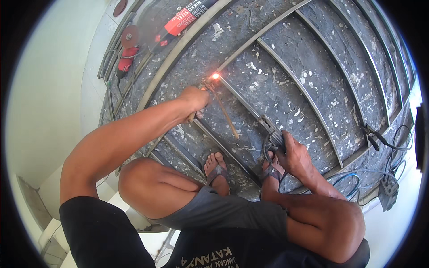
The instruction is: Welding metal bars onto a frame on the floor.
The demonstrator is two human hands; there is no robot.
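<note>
My left hand (194, 99) is closed around a tool with a tan wooden handle; most of it is hidden by my fingers. A thin, rusty brown rod (225, 114) slants away from beside that hand. Just beyond my knuckles, a bright orange-white glow (215, 76) burns where bars of a metal frame (241, 51) meet. From this joint a narrow metal bar (239, 97) runs toward my right side. Metal locking pliers (272, 131) have their jaws at its nearer end, with my right hand (295, 156) wrapped around their handles.
Long curved frame bars (308, 85) spread over the paint-spattered dark floor (295, 111). A red angle grinder (126, 60) and a red electrode pack (181, 20) lie at the far left. Black clamp (372, 136) and blue cables (351, 181) are at right. My sandalled feet stand between bars.
</note>
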